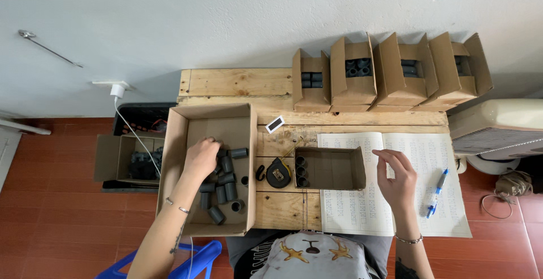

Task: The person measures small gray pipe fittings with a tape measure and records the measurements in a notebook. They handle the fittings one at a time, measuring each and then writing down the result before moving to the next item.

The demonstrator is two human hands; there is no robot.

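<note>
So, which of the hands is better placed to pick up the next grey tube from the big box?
Probably the left hand: it is already inside the big cardboard box, on the grey tubes. The right hand hovers over the open notebook, beyond the small box.

left hand (201, 157) curled — right hand (396, 177) open

Bright, even daylight-like light, no glare. Soft shadows fall behind the four small boxes (390, 70) onto the wall (226, 19), and under the desk (237, 84) edge at left. Insides of the big box (212, 123) and the open box (331, 169) are darker. Sharp focus throughout, no motion blur. Wide lens: slight bending and stretch toward the edges.
</note>
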